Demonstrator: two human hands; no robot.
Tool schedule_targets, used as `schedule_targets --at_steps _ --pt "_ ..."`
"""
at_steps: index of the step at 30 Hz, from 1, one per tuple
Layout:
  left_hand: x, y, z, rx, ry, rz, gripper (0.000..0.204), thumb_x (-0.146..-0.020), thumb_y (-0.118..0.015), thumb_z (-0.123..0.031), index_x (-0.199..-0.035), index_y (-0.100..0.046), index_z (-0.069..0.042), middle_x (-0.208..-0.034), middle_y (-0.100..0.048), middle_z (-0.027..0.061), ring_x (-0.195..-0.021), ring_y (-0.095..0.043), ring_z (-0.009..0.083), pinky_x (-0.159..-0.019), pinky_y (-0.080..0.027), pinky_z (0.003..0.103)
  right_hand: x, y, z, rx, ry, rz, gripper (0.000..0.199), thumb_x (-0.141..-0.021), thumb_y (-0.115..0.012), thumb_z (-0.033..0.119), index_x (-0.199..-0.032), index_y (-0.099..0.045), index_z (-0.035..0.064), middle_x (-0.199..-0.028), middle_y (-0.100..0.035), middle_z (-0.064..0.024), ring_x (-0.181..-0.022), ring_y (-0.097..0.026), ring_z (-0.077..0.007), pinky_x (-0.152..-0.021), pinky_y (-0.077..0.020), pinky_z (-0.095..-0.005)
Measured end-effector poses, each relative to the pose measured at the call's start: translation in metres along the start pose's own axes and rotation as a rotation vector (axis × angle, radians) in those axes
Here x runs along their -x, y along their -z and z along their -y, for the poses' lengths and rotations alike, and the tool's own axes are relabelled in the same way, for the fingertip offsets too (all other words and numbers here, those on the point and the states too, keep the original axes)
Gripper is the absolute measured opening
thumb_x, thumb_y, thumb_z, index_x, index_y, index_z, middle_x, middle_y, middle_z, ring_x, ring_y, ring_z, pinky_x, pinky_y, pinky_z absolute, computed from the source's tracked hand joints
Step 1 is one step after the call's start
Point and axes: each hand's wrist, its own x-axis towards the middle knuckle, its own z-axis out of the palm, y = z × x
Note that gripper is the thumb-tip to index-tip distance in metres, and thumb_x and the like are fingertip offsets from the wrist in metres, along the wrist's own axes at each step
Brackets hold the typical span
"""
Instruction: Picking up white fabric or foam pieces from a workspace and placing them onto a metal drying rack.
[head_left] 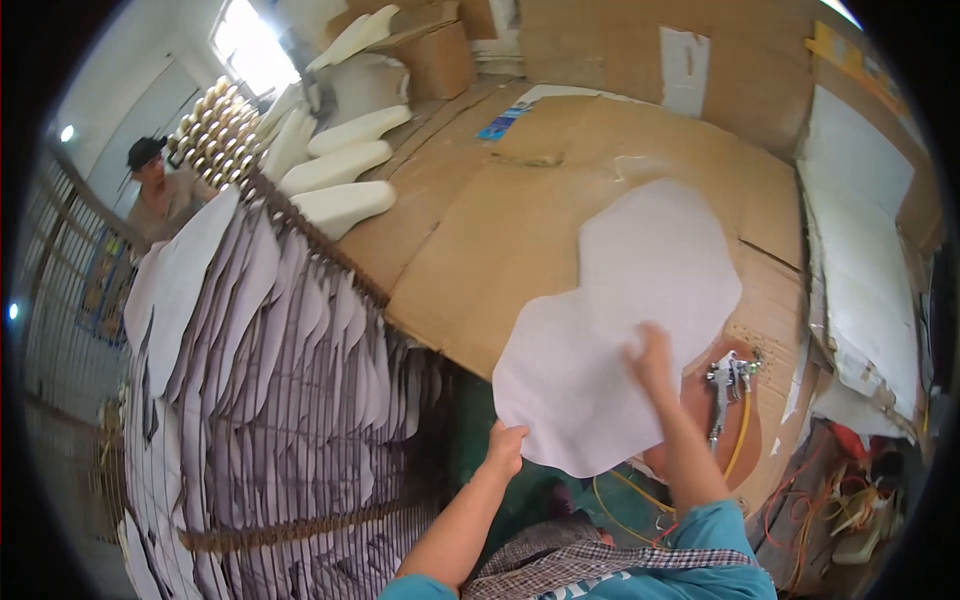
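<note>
A large pale lilac sheet point(660, 260), cut in a rounded shape with a narrower waist, lies partly on the cardboard-covered table and overhangs its near edge. My left hand point(507, 447) is closed on the sheet's lower left edge, thumb on top. Over the right part of the sheet is my right hand point(651, 358), blurred, so I cannot tell how its fingers are set or whether it touches. Close to my right forearm, a metal spray gun point(733, 375) with a yellow hose rests on a brown rounded piece point(742, 425).
At left stands a wire rack point(290, 530) hung with several similar pale sheets point(260, 330). White foam pieces point(345, 207) lie at the table's far left. Cardboard walls point(600, 50) edge the table point(470, 260). Tangled hoses point(835, 510) are at lower right. Another person point(165, 195) stands beyond the rack.
</note>
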Motion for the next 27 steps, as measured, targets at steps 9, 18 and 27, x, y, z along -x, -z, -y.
schedule_targets --at_steps 9,18,27 --pt "0.002 0.036 -0.019 -0.001 -0.190 0.100 0.049 -0.065 -0.048 0.007 -0.113 -0.052 0.000 -0.102 -0.059 0.0089 -0.093 -0.057 0.0205 -0.083 -0.046 0.035 -0.033 -0.032 -0.098 0.336 -0.076 0.064 0.022 -0.074 -0.053 0.011 -0.091 -0.059 -0.0018 -0.086 -0.060 -0.0213 -0.081 -0.058 -0.0364 -0.074 -0.0455 -0.0428" --pt "0.199 0.139 -0.280 -0.044 -0.684 -0.009 0.031 -0.054 -0.049 0.004 -0.084 -0.056 0.000 -0.069 -0.052 0.0092 -0.057 -0.053 0.0227 -0.052 -0.045 0.037 -0.053 0.036 0.144 -1.064 -0.176 0.289 0.041 -0.084 -0.059 0.021 -0.118 -0.049 -0.0003 -0.102 -0.058 -0.0088 -0.090 -0.055 -0.0143 -0.079 -0.0448 -0.0256" --pt "0.590 0.346 -0.363 0.044 -0.981 -0.304 0.043 -0.061 -0.048 0.003 -0.104 -0.053 -0.001 -0.094 -0.058 0.0126 -0.084 -0.057 0.0257 -0.080 -0.050 0.041 0.107 0.149 0.543 -1.538 0.453 0.393 0.042 -0.081 -0.058 0.019 -0.117 -0.049 0.0016 -0.110 -0.055 -0.0098 -0.100 -0.052 -0.0175 -0.087 -0.0429 -0.0314"
